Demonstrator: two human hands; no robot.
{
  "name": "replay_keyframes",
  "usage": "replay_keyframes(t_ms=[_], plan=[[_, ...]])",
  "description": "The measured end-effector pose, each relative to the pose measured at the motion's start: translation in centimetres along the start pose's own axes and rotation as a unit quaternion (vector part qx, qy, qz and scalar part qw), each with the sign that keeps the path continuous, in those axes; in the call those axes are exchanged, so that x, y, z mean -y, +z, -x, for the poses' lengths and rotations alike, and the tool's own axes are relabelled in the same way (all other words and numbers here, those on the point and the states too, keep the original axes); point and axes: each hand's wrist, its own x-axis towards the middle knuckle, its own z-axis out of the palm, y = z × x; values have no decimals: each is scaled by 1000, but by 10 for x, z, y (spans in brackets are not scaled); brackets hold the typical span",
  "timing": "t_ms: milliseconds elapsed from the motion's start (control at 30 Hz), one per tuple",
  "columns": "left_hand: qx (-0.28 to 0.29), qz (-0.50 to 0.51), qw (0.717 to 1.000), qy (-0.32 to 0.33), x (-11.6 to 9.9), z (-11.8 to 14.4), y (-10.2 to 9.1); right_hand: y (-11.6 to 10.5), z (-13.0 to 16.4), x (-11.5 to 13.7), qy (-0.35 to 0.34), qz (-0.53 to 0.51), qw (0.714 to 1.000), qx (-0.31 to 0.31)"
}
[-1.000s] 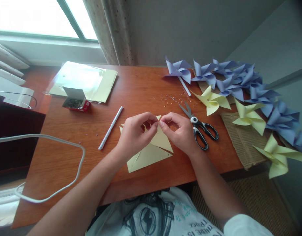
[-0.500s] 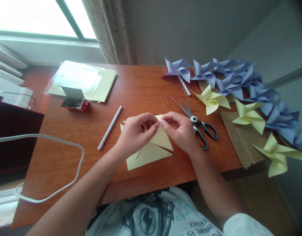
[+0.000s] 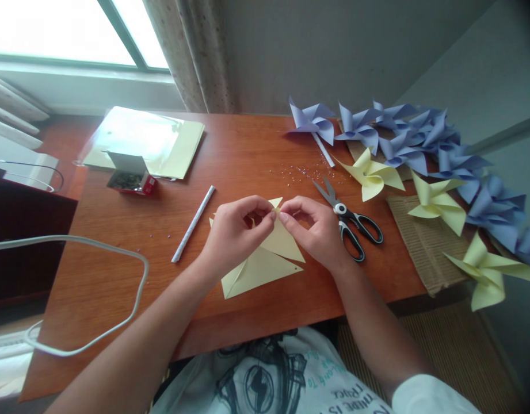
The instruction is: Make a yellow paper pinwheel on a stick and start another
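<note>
Your left hand and right hand meet at the middle of the reddish-brown wooden table. Both pinch folded-in corners of a pale yellow square paper sheet cut into triangular flaps, which lies flat on the table in front of you; fingertips almost touch above its centre. The step in hand looks like gathering the flap tips together at the centre to form a pinwheel. The next move likely calls for keeping those tips pinched with one hand while the other frees itself to fix them.

One white rolled paper stick lies just left of your left hand. One pair of black-handled scissors lies just beside your right hand. One small open red box of pins sits far left, near one stack of yellow sheets in clear wrap. Three finished yellow pinwheels lie at right, with a row of blue pinwheels, too overlapped to count. Tiny beads are scattered near the scissors.
</note>
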Motion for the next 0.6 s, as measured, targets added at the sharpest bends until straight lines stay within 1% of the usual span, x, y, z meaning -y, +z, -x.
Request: replay_keyframes(t_ms=[133, 233, 300, 367, 600], plan=[[-17, 6, 1000, -5, 0, 0, 1, 3, 0, 3, -77, 85, 993, -28], [-39, -7, 999, 0, -1, 1, 3, 6, 1, 3, -145, 150, 977, -46], [-48, -19, 999, 5, -1, 1, 4, 7, 1, 3, -172, 178, 967, -55], [-52, -31, 998, 12, 0, 1, 5, 7, 1, 2, -176, 190, 964, -59], [-55, -57, 996, 42, 4, 1, 3, 6, 0, 2, -154, 180, 970, -48]])
